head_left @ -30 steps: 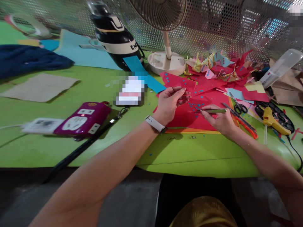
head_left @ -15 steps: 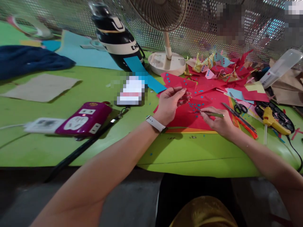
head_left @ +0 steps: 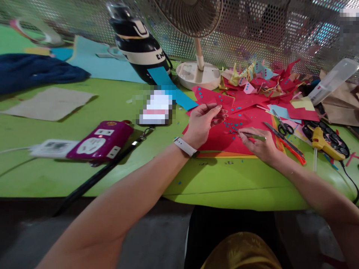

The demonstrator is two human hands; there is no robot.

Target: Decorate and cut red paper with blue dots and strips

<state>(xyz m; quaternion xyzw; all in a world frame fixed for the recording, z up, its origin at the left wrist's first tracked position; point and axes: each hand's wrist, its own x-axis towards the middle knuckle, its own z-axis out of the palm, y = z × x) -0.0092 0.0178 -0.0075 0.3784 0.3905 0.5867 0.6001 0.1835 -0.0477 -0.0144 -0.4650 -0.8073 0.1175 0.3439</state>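
My right hand (head_left: 258,144) is closed around slim metal tweezers (head_left: 254,136), whose tips point left, close to small blue paper bits (head_left: 234,127). Those bits are scattered over a red paper sheet (head_left: 224,144) on the green table. Above the sheet's left part, my left hand (head_left: 203,121) has thumb and fingers curled together; what sits between them, if anything, is too small to make out. A red paper piece with blue bits on it (head_left: 209,96) lies just beyond my left hand.
Scissors (head_left: 283,127), an orange-handled cutter (head_left: 293,149) and a yellow glue gun (head_left: 328,144) lie to the right. Behind are a paper scrap pile (head_left: 258,80), a fan (head_left: 196,73) and a bottle (head_left: 140,48). Left are a phone (head_left: 157,106) and a purple power strip (head_left: 103,140).
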